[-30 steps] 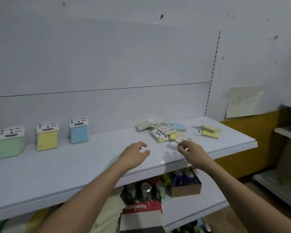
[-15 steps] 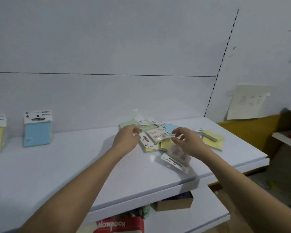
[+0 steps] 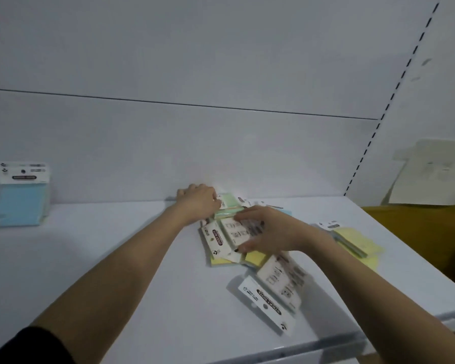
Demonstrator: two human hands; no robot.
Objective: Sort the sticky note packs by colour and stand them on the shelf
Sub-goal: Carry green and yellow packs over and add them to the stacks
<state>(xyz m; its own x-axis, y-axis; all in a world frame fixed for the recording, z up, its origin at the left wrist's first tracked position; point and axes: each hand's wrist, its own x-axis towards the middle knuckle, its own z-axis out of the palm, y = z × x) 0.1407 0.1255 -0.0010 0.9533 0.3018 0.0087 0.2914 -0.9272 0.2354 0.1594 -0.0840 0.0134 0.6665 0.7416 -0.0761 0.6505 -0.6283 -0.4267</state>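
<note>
A loose pile of sticky note packs (image 3: 221, 240) lies flat at the back of the white shelf (image 3: 116, 271). My left hand (image 3: 197, 203) reaches to the back of the pile and holds a green pack (image 3: 230, 206) by its left edge; its fingertips are hidden. My right hand (image 3: 271, 232) lies over the pile, fingers and thumb pinching a face-down pack with a printed white back (image 3: 234, 233). Another face-down pack (image 3: 273, 292) lies alone nearer the front edge. Yellow packs (image 3: 355, 240) lie to the right. One blue pack (image 3: 21, 198) stands upright far left.
The grey back wall (image 3: 221, 140) rises right behind the pile. A paper sheet (image 3: 431, 172) hangs on the wall at the right above an ochre panel (image 3: 418, 232). The shelf's front edge (image 3: 326, 345) runs close below the lone pack.
The view has closed in on the pile. My left hand went further back onto the green pack. My right hand let go of the face-down pack, left it near the front edge, and moved onto the pile.
</note>
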